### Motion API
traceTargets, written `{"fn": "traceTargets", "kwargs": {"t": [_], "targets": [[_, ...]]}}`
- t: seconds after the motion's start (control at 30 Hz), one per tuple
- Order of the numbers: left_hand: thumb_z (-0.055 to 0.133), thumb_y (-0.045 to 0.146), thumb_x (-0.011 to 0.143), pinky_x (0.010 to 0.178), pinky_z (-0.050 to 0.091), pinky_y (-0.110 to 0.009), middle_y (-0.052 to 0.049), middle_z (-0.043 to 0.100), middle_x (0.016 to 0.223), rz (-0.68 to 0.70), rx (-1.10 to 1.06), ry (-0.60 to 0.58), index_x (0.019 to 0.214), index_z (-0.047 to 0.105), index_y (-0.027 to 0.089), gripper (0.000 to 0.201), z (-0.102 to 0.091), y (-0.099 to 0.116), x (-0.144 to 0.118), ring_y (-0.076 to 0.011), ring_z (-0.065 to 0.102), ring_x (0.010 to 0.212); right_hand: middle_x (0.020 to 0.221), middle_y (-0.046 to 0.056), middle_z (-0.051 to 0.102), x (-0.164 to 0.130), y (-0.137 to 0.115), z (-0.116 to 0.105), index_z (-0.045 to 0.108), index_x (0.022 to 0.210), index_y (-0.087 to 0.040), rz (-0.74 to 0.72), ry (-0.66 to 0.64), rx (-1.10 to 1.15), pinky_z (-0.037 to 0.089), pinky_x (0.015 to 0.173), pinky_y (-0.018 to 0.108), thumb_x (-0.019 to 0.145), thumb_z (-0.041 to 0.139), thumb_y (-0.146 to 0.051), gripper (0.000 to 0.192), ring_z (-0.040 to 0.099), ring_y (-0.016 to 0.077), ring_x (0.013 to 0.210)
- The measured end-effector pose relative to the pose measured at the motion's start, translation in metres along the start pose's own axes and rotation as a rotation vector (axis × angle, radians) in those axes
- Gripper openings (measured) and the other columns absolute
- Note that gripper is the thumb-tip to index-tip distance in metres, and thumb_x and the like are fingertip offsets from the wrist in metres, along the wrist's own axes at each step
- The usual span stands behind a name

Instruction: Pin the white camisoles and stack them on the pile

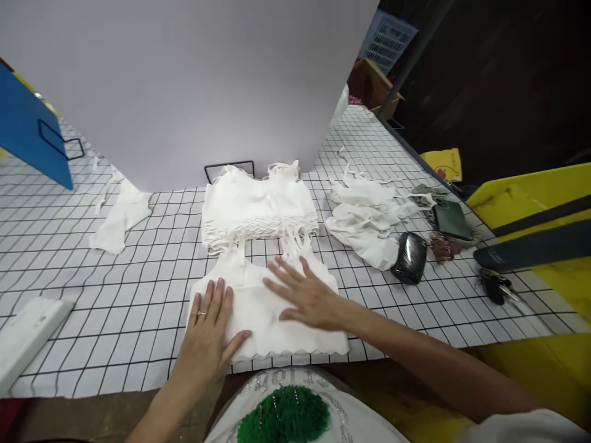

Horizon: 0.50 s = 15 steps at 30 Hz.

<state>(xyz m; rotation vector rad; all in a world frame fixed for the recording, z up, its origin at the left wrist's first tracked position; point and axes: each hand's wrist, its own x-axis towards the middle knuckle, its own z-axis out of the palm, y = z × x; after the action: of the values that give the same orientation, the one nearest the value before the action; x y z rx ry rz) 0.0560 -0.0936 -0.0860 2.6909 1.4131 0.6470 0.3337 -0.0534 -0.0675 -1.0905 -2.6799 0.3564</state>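
A white strappy camisole top [277, 326] with a scalloped hem lies flat near the table's front edge, its straps pointing away from me. My left hand [210, 323], with a ring on one finger, rests flat on its left side, fingers stretched out. Over its middle right my right hand [307, 295] lies palm down with fingers spread; I cannot tell whether it presses or hovers. Just beyond stands a neat stack of similar white tops [261, 203], their wavy hems facing me. The straps of the near top reach up to this stack.
A grid-patterned cloth [157, 307] covers the table. A tall pale panel [198, 86] stands behind the stack. On the right are crumpled white garments [364, 215], a shiny black object [410, 257], a dark green item [452, 219] and keys [498, 286]. A white box [32, 332] lies left.
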Motion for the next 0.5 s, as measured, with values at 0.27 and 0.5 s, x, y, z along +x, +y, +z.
{"fn": "traceTargets", "kwargs": {"t": [0.27, 0.5], "targets": [[0.064, 0.036, 0.090, 0.088, 0.058, -0.041, -0.010, 0.071, 0.118, -0.302, -0.739, -0.026, 0.114, 0.072, 0.022, 0.029, -0.001, 0.007, 0.112, -0.0255, 0.069, 0.104, 0.092, 0.009, 0.069, 0.042, 0.102, -0.052, 0.074, 0.089, -0.019, 0.396, 0.462, 0.128, 0.049, 0.091, 0.044, 0.095, 0.056, -0.019, 0.019, 0.055, 0.0267, 0.102], [0.065, 0.018, 0.078, 0.080, 0.054, -0.032, -0.007, 0.072, 0.106, -0.494, -0.833, 0.036, 0.090, 0.076, 0.019, 0.016, 0.020, -0.006, 0.215, -0.0182, 0.066, 0.086, 0.094, 0.010, 0.065, 0.106, 0.111, -0.048, 0.068, 0.076, -0.018, 0.552, 0.265, 0.074, 0.034, 0.101, 0.064, 0.087, 0.070, -0.037, 0.021, 0.049, 0.0308, 0.104]]}}
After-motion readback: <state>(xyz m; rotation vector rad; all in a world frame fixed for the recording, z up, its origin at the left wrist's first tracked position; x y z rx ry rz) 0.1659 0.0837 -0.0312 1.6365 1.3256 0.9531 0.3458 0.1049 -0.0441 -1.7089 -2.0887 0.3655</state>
